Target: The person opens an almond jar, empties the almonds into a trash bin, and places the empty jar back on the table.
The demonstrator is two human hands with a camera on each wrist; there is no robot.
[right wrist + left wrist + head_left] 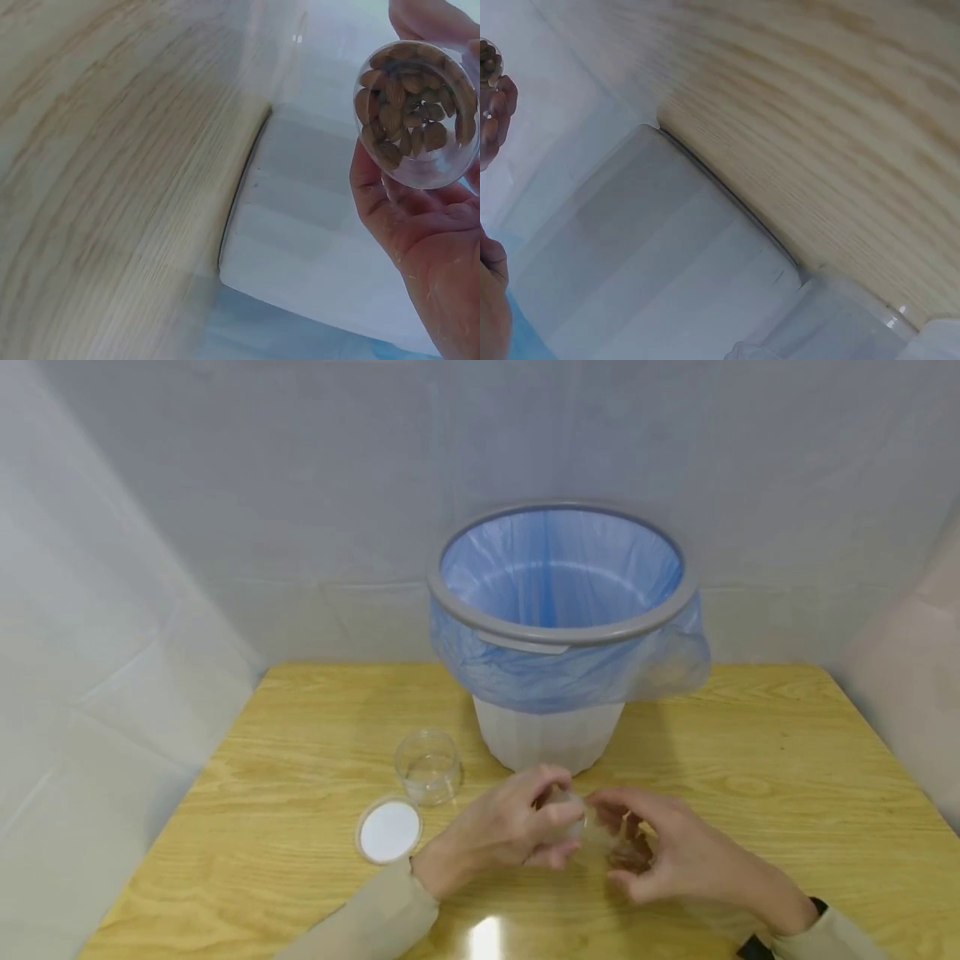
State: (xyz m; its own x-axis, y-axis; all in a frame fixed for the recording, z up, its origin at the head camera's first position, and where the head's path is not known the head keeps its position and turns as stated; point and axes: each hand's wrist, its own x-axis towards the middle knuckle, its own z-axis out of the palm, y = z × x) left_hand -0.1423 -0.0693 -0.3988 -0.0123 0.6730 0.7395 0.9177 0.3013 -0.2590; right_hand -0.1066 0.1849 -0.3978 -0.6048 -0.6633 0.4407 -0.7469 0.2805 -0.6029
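Observation:
Low in front of the bin, my right hand [675, 852] grips a clear jar [632, 850] whose brown contents are blurred in the head view. The right wrist view shows almonds [401, 112] inside the jar, seen through its clear wall, with fingers curled around it. Just to the left, my left hand [517, 822] holds a whitish round lid [573, 817] in bent fingers, which partly cover it. A small gap separates the hands. Left of them stand a clear open container [429, 768] and a flat white lid [390, 832] with a clear rim.
A white bin [547, 731] with a grey rim [562, 635] and a blue liner bag [525, 681] folded over it stands behind the hands. Wooden tabletop [787, 760] surrounds everything, with pale sheeting [300, 485] hanging around the table.

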